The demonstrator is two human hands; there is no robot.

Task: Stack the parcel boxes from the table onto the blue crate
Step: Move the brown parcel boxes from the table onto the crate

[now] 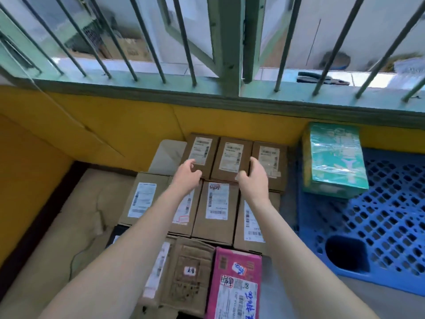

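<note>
Several brown parcel boxes with white labels lie in rows on the table (167,155). In the far row, a middle box (231,157) sits between a left box (200,153) and a right box (270,162). My left hand (187,174) hovers at the middle box's near left corner, fingers loosely curled and holding nothing. My right hand (254,174) is at its near right corner, fingers curved beside the box edge. A pink parcel (234,284) lies nearest me. The blue crate (379,217) stands to the right, with a green plastic-wrapped parcel (335,160) on its far end.
A yellow wall (115,120) runs behind the table, under a barred window ledge (207,93). Flattened cardboard (76,217) lies on the left. A worn brown box (188,275) sits next to the pink parcel.
</note>
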